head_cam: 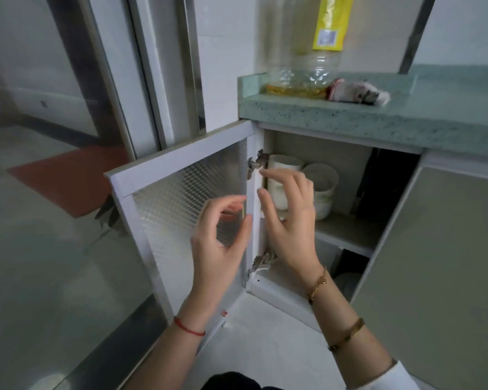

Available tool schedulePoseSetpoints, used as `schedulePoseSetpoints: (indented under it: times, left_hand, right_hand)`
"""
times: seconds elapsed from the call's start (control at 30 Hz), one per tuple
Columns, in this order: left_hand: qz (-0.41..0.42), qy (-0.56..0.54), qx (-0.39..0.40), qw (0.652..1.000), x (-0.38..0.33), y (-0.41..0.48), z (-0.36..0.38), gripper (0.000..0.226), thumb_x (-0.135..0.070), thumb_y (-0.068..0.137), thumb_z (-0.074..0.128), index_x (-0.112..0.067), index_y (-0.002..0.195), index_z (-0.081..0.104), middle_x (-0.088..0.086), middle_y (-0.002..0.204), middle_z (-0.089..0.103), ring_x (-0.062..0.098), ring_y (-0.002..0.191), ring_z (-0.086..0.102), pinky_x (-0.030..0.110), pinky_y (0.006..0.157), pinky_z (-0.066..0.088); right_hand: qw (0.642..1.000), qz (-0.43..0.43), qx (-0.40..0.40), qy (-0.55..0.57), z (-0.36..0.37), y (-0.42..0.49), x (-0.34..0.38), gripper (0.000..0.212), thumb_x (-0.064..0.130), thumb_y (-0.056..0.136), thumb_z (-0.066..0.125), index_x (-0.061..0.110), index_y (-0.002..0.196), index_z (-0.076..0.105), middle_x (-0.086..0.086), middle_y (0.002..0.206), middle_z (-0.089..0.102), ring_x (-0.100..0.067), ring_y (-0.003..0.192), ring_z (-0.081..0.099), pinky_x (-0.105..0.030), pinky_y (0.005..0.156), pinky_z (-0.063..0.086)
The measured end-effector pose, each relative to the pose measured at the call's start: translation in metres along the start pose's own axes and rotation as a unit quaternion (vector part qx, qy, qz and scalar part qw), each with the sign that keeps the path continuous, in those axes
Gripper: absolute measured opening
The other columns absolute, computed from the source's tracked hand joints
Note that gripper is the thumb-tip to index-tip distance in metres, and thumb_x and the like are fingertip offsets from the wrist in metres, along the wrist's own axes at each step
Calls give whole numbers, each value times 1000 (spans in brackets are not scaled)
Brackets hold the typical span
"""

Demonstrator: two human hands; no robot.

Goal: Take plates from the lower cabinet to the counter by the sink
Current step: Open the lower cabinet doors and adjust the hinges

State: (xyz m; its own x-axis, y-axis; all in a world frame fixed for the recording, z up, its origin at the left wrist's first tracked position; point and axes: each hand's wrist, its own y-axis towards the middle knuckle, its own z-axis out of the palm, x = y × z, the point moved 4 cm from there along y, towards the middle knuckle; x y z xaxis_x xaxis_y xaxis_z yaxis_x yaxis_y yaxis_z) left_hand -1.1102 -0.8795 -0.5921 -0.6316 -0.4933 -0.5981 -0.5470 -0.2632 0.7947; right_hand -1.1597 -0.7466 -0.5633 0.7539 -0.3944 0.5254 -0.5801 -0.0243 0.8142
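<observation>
— While both hands are raised before the open cabinet (321, 147), is either one holding anything?

— No. The left hand (220, 235) and the right hand (288, 220) both have spread, loosely bent fingers, and they grip nothing.

— Where is the crockery?

— Stacked white crockery (323, 190) stands on the shelf (347, 232) just behind the right hand. It looks like bowls and cups. Whether plates are among it I cannot tell. Below the right wrist, the lower compartment shows a pale round shape, too dim to name.

— And the door?

— The cabinet door (181, 192) is swung wide, with its patterned panel behind the left hand. The counter (406, 114) lies above both hands. It bears an oil bottle (302, 66) and, beyond the right hand, a crumpled cloth (358, 92).
</observation>
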Motion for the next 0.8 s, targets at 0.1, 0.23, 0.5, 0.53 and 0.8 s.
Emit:
schedulePoseSetpoints:
  times: [0.1,0.23,0.5,0.53,0.8]
  left_hand:
    - [-50,-87,81,992,5,7,47,32,-9,90,69,-16,121,62,-5,115,66,23,110,65,39,92,55]
    - [-108,-180,185,960,6,16,113,40,-14,92,67,-17,131,59,-6,123,67,16,121,62,43,102,52]
    - [-179,-253,322,895,-9,26,244,53,-15,95,64,-12,145,45,5,145,53,16,132,52,39,114,41]
    - [-179,-251,336,890,-11,27,258,56,-16,96,63,-12,148,42,6,149,50,17,134,50,36,115,40]
    - [-171,-235,385,876,-21,33,320,57,-25,98,56,-9,150,39,9,151,49,19,141,45,42,116,37]
  right_hand:
    - [998,28,-31,-57,-35,-3,-23,21,18,95,60,15,115,65,4,114,58,-10,109,49,-27,97,40]
    - [988,56,-58,-131,-79,-10,-46,22,15,94,62,14,116,64,1,113,59,-15,108,52,-30,96,42]
    - [952,66,-143,-261,-153,0,-82,33,13,94,61,9,128,60,-1,124,60,-13,118,47,-33,104,42]
    - [948,65,-148,-273,-159,4,-86,34,14,95,60,9,128,59,-2,125,60,-15,119,47,-35,105,42]
    - [931,70,-147,-328,-184,26,-105,42,13,94,57,11,135,55,-2,136,57,-22,131,45,-42,111,39]
